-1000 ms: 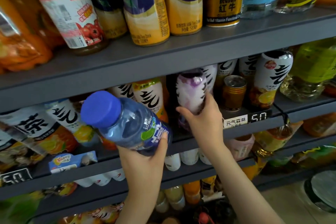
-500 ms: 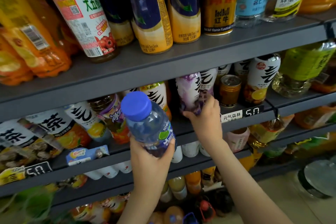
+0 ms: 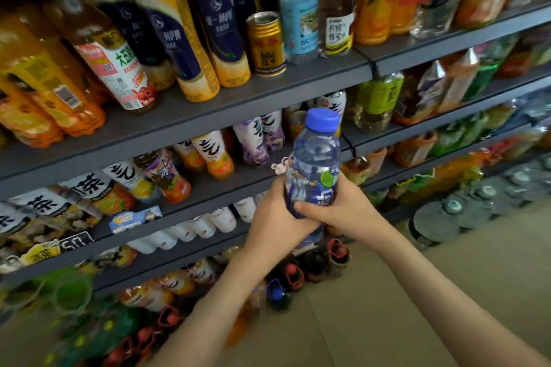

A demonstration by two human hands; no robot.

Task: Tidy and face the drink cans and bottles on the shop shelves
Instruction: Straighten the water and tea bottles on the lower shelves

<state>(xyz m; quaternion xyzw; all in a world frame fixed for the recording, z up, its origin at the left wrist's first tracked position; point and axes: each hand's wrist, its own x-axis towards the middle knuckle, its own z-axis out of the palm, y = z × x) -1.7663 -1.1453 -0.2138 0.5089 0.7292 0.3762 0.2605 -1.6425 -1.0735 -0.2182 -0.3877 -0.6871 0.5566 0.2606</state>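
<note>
Clearly both hands, left hand (image 3: pixel 275 219) and right hand (image 3: pixel 343 208), clasp the blue-capped bottle (image 3: pixel 316 164), which could knock crowded neighbours when reshelved.

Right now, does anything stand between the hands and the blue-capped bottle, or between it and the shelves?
Nothing visible. The left hand and right hand both grip the blue-capped bottle directly; open air lies between it and the shelves.

Blue-capped bottle (image 3: pixel 314 164); gold can (image 3: pixel 266 43); grey shelf (image 3: pixel 268 92).

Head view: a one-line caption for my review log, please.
Left hand and right hand grip a blue-capped bottle upright before stocked grey shelves.
</note>
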